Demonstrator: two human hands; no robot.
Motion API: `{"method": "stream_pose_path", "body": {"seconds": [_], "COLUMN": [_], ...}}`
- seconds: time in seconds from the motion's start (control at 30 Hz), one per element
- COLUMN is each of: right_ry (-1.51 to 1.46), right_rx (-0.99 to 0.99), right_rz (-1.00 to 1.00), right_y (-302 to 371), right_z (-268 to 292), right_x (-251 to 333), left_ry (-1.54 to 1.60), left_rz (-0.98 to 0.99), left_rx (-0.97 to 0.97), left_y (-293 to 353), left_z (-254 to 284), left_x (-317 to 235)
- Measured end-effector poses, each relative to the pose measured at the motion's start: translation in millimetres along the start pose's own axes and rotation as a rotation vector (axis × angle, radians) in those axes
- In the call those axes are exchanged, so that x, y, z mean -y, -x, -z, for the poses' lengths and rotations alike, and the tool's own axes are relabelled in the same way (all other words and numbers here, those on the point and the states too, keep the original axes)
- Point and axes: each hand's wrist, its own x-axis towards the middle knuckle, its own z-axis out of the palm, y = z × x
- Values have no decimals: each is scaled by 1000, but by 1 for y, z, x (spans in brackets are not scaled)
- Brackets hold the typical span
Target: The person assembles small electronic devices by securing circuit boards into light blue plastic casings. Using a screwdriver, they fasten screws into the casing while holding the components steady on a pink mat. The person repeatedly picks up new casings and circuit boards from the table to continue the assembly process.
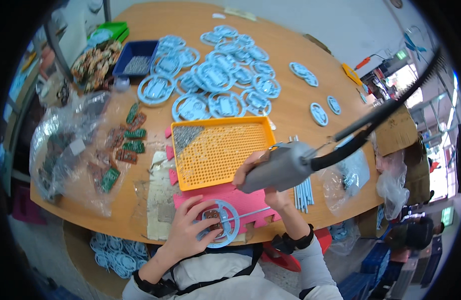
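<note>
My left hand [188, 230] grips a light-blue plastic ring [234, 223] lying on a pink foam mat [250, 201]. Its fingers press on a small brown circuit board [212, 216] in the middle of the ring. A thin pale-blue rod [250, 212] runs from the ring towards my right hand; whether that hand touches it I cannot tell. My right hand [276, 198] is wrapped round a grey electric screwdriver [280, 167] with a thick black cable. The tool's tip is hidden. Just beyond stands a yellow perforated tray [225, 186] with small screws [186, 137] heaped in one corner.
Many blue rings [214, 76] cover the table's far middle. Green and brown circuit boards [134, 146] lie left beside a clear plastic bag [65, 145]. A dark-blue bin [121, 67] stands behind them. Pale rods [304, 194] lie right; the black cable [370, 127] hangs across.
</note>
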Motion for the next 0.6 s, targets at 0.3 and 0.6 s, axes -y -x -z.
{"method": "stream_pose_path", "body": {"seconds": [0.3,0.6], "right_ry": [1352,1542], "right_rx": [-803,-833], "right_rz": [-84,-986], "right_y": [-52,-74], "right_z": [289,356], "right_x": [-19,-86], "left_ry": [-69,-173], "left_rz": [22,56], "left_rx": [34,-29], "left_y": [4,15], "left_z": [2,11], "left_x": [-9,-14]}}
